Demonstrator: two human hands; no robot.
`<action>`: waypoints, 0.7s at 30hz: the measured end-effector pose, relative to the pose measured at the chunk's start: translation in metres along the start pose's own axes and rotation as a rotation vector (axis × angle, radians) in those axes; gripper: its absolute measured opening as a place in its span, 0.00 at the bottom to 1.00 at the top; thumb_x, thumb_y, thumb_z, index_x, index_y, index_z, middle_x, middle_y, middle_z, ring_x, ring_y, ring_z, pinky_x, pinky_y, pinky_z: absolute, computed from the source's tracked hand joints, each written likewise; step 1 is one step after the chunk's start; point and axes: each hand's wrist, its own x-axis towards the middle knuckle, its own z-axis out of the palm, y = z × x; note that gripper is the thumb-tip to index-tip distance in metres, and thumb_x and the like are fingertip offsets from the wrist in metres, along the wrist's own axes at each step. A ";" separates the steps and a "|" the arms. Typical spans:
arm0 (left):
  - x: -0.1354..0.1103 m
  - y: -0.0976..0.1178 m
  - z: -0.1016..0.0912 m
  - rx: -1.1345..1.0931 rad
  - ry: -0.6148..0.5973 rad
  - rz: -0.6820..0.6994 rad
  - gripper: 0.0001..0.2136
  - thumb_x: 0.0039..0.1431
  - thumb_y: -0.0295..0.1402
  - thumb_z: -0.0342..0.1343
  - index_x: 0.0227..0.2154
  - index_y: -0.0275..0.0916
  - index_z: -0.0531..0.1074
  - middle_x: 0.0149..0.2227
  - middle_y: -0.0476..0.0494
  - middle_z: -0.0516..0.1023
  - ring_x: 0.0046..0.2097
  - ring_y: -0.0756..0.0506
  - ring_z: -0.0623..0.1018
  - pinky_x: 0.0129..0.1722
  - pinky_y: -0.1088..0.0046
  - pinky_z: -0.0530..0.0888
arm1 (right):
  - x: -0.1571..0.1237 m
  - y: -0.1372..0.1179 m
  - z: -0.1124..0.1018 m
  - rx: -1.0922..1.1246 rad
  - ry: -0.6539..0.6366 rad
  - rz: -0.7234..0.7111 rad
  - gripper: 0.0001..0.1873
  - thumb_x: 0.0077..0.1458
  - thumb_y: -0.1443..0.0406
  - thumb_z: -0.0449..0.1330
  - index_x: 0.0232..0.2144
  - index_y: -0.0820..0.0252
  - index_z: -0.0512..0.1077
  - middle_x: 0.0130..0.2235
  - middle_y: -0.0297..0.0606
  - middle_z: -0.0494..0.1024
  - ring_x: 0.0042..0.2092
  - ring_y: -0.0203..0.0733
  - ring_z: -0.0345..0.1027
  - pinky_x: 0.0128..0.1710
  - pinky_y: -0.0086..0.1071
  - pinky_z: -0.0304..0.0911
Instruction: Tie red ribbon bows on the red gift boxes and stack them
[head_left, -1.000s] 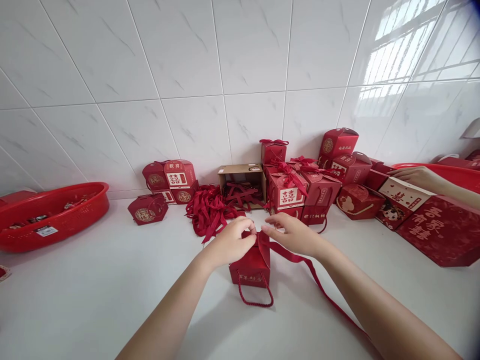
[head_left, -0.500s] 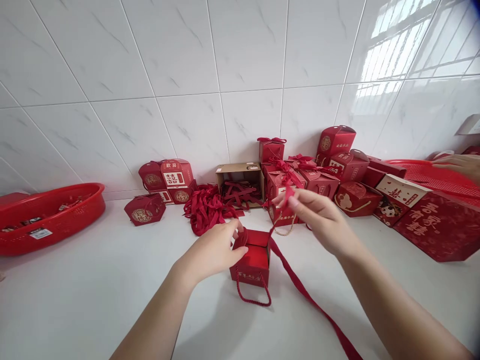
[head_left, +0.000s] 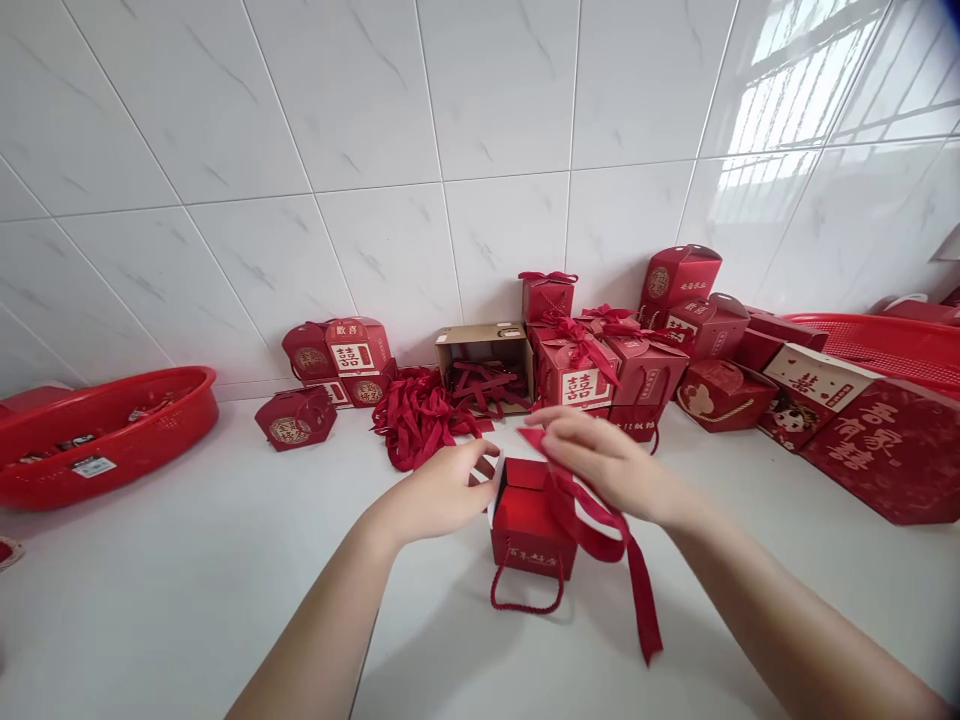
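Ribbon [head_left: 645, 600] hangs pinched in the right hand [head_left: 607, 462].

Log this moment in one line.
Left hand: at left side of box | Right hand: holding ribbon | Box: upright on counter | Behind: ribbon pile, carton

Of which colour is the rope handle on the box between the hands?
The rope handle is dark red, seen best in the head view.

Hands [head_left: 439, 492] flank a red box [head_left: 531, 552], the right [head_left: 616, 462] holding ribbon [head_left: 643, 602].
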 end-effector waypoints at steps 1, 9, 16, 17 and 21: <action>0.001 0.000 0.000 -0.003 -0.012 -0.001 0.20 0.54 0.37 0.52 0.51 0.43 0.69 0.44 0.42 0.78 0.40 0.42 0.79 0.34 0.70 0.73 | 0.006 0.008 0.007 -0.061 -0.043 0.046 0.14 0.58 0.60 0.54 0.22 0.59 0.69 0.51 0.43 0.70 0.53 0.50 0.64 0.52 0.42 0.57; 0.004 -0.003 0.003 -0.076 -0.035 -0.076 0.22 0.53 0.34 0.52 0.53 0.43 0.67 0.50 0.40 0.76 0.40 0.42 0.80 0.40 0.67 0.74 | 0.016 0.034 0.024 -0.275 -0.191 0.097 0.15 0.57 0.65 0.52 0.19 0.59 0.67 0.49 0.43 0.72 0.53 0.54 0.62 0.53 0.46 0.56; 0.000 0.005 0.002 -0.052 -0.080 -0.117 0.24 0.56 0.38 0.51 0.57 0.43 0.62 0.52 0.39 0.73 0.41 0.43 0.79 0.43 0.67 0.71 | 0.015 0.031 0.027 -0.314 -0.226 0.082 0.16 0.60 0.65 0.48 0.23 0.58 0.68 0.45 0.40 0.73 0.52 0.48 0.62 0.54 0.43 0.56; 0.000 0.005 0.003 -0.058 -0.082 -0.108 0.25 0.56 0.38 0.51 0.57 0.44 0.62 0.51 0.40 0.74 0.41 0.43 0.79 0.42 0.67 0.71 | 0.015 0.031 0.027 -0.314 -0.228 0.073 0.15 0.61 0.64 0.48 0.24 0.58 0.69 0.45 0.40 0.73 0.52 0.47 0.62 0.54 0.43 0.56; -0.001 0.004 0.006 -0.078 -0.087 -0.072 0.22 0.56 0.41 0.52 0.54 0.44 0.65 0.42 0.43 0.77 0.40 0.42 0.79 0.37 0.69 0.72 | 0.015 0.031 0.028 -0.316 -0.255 0.048 0.15 0.61 0.65 0.48 0.27 0.58 0.71 0.45 0.40 0.73 0.52 0.46 0.61 0.54 0.42 0.56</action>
